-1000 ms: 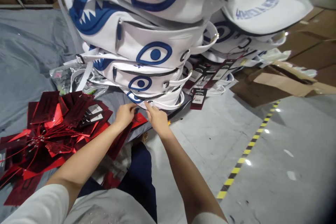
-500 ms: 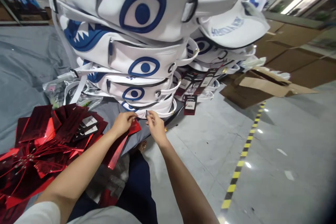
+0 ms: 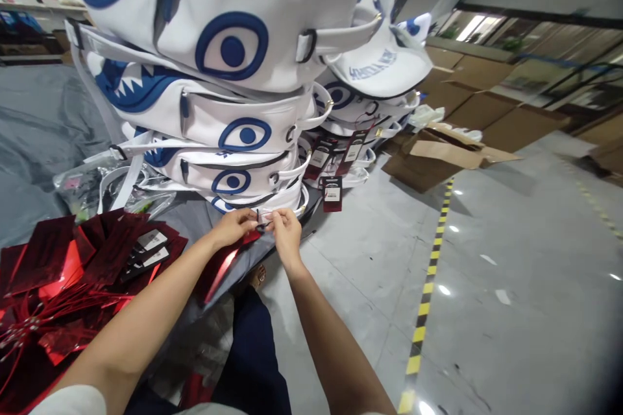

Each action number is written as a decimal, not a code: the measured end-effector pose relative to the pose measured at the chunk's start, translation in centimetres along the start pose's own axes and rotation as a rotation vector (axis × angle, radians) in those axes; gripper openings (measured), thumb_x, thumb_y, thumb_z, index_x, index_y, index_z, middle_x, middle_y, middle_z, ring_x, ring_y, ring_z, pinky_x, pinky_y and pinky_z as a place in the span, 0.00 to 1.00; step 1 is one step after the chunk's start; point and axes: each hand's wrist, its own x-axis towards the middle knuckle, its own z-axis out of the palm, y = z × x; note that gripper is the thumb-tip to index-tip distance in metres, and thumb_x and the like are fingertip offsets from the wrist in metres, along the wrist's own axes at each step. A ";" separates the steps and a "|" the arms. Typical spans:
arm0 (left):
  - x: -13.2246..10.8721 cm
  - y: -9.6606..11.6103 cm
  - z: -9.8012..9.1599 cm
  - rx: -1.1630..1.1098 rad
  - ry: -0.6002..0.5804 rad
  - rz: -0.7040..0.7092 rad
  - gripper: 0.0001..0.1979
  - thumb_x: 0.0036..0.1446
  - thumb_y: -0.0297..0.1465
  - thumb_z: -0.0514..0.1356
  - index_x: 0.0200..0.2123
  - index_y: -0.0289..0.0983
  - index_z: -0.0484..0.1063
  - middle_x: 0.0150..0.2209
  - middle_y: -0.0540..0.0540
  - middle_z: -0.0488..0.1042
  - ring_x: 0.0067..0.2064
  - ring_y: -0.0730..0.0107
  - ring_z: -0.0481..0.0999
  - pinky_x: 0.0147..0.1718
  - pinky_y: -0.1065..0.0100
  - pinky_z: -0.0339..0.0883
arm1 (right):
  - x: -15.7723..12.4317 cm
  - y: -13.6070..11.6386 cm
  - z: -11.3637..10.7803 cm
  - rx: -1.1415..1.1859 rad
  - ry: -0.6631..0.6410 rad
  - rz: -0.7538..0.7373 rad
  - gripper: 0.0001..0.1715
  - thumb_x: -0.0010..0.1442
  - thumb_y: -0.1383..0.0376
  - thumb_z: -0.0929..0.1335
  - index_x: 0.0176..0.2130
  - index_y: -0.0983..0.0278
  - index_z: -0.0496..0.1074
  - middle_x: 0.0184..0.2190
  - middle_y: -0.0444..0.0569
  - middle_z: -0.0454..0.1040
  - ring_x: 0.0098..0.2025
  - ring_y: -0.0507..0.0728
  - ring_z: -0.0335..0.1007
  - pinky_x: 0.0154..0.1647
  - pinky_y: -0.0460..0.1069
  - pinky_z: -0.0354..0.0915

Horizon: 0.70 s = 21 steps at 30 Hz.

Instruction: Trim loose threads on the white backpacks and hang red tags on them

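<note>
Both hands meet at the front of the bottom white bag (image 3: 287, 201) in a tall stack of bags with blue eyes. The fingers of my left hand (image 3: 236, 227) are pinched on a thin reddish string, and a red hang tag (image 3: 224, 269) lies just below that hand. My right hand (image 3: 286, 230) pinches the string's other side. Between the fingertips is a small dark loop or pull (image 3: 261, 225), too small to make out clearly. Heaped at the left are more red hang tags (image 3: 58, 259) with their strings bunched together.
A second stack of white bags (image 3: 384, 65) with tags (image 3: 332, 194) dangling stands behind on the right. Clear plastic packaging (image 3: 78, 188) lies on the grey cloth (image 3: 29, 123). An open carton (image 3: 428, 155) and yellow-black floor tape (image 3: 428, 298) are to the right.
The view has swung right, so the stacks sit further left. My hands have drawn closer together, and the dark piece formerly at my right fingertips is now between both hands.
</note>
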 end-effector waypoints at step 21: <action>-5.0 -2.8 0.3 -0.612 0.234 -0.099 0.43 0.42 0.56 0.70 0.56 0.35 0.69 0.42 0.40 0.80 0.41 0.62 0.79 0.44 0.64 0.70 | 0.1 1.8 0.5 0.036 0.141 -0.020 0.15 0.57 0.53 0.63 0.38 0.61 0.62 0.27 0.42 0.70 0.23 0.52 0.69 0.22 0.46 0.68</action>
